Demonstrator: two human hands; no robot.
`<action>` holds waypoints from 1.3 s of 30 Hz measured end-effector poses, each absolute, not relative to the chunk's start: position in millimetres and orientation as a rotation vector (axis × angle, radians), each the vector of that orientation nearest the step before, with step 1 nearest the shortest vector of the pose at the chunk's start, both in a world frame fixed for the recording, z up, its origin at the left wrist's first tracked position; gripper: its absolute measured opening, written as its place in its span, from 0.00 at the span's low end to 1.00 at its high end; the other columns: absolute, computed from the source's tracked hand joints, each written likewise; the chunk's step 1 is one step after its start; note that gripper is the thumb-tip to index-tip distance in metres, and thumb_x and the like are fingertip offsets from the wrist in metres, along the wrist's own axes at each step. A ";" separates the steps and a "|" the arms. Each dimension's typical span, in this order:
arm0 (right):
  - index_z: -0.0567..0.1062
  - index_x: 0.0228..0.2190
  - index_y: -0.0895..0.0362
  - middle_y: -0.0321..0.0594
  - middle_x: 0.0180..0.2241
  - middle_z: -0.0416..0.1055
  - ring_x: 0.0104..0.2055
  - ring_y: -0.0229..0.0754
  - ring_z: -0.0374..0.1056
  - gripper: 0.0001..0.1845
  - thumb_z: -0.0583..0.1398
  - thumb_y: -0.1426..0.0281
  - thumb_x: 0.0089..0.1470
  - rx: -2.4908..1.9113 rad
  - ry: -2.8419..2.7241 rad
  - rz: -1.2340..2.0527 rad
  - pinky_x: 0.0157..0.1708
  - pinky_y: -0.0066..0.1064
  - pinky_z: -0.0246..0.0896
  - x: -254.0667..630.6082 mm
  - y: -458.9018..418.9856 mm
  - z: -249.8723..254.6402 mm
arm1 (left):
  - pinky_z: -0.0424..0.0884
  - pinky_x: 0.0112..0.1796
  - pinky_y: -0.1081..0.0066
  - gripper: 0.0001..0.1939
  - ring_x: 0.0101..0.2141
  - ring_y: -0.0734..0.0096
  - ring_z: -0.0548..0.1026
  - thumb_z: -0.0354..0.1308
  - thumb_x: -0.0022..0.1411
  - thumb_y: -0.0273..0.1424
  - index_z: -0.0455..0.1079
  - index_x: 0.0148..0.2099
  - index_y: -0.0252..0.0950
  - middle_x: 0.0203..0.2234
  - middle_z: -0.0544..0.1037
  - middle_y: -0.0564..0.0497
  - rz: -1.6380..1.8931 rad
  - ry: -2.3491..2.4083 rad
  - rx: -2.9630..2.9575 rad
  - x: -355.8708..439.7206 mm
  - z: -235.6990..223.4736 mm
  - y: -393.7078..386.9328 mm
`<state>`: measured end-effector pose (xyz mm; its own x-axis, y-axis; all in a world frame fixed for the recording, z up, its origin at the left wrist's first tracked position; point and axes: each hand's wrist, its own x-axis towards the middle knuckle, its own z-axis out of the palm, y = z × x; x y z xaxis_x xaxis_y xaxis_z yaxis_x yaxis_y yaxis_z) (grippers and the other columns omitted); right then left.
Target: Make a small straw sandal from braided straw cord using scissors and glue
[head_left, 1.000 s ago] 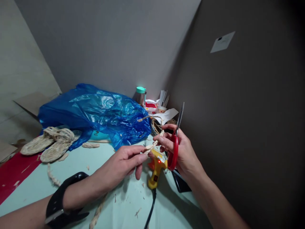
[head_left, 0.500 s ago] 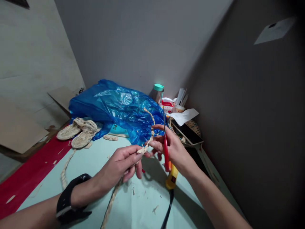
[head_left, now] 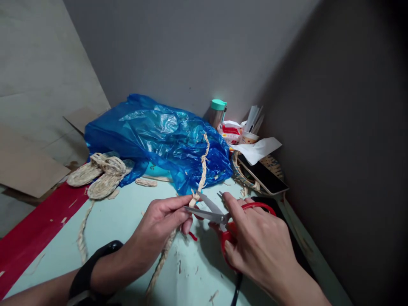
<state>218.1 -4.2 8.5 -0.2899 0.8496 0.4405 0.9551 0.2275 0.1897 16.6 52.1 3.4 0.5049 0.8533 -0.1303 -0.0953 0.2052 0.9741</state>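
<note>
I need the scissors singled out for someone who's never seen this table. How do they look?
Find the big blue plastic bag; in front of its right end, the left hand pinches a pale braided cord. Just right of that hand, the right hand grips the scissors, open toward the cord. Grey metal blades and red looped handles set them apart from the pale cord.
</note>
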 end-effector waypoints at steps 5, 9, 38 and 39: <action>0.66 0.50 0.60 0.36 0.19 0.70 0.22 0.45 0.69 0.28 0.54 0.70 0.44 -1.744 -2.259 -0.655 0.23 0.33 0.44 219.2 -4.6 10.1 | 0.60 0.30 0.75 0.12 0.27 0.76 0.65 0.57 0.64 0.31 0.79 0.31 0.35 0.23 0.71 0.53 0.716 0.781 1.170 20.4 9.7 46.3; 0.66 0.49 0.60 0.34 0.20 0.70 0.20 0.43 0.68 0.27 0.53 0.71 0.44 -1.775 -2.268 -0.584 0.21 0.32 0.42 218.5 -5.5 10.2 | 0.61 0.32 0.73 0.12 0.27 0.75 0.65 0.58 0.64 0.34 0.80 0.34 0.35 0.23 0.72 0.52 0.682 0.835 1.170 20.3 12.0 42.7; 0.66 0.41 0.58 0.32 0.21 0.68 0.20 0.38 0.62 0.10 0.53 0.73 0.55 -1.622 -2.077 0.001 0.23 0.27 0.51 234.2 0.0 13.5 | 0.62 0.27 0.78 0.11 0.25 0.78 0.69 0.64 0.59 0.32 0.77 0.45 0.38 0.27 0.78 0.51 0.786 0.810 0.893 19.4 22.9 35.9; 0.66 0.41 0.58 0.32 0.21 0.67 0.21 0.38 0.61 0.10 0.53 0.71 0.56 -1.631 -2.055 0.023 0.23 0.27 0.51 234.7 0.0 14.7 | 0.62 0.26 0.79 0.13 0.25 0.79 0.68 0.65 0.58 0.32 0.76 0.47 0.39 0.27 0.78 0.51 0.785 0.783 0.856 19.2 23.7 35.8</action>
<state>234.7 0.0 14.7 -0.1468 0.9142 0.3778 0.9055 0.2779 -0.3206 19.2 35.8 23.7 0.4792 0.8363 -0.2664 -0.2690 0.4288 0.8624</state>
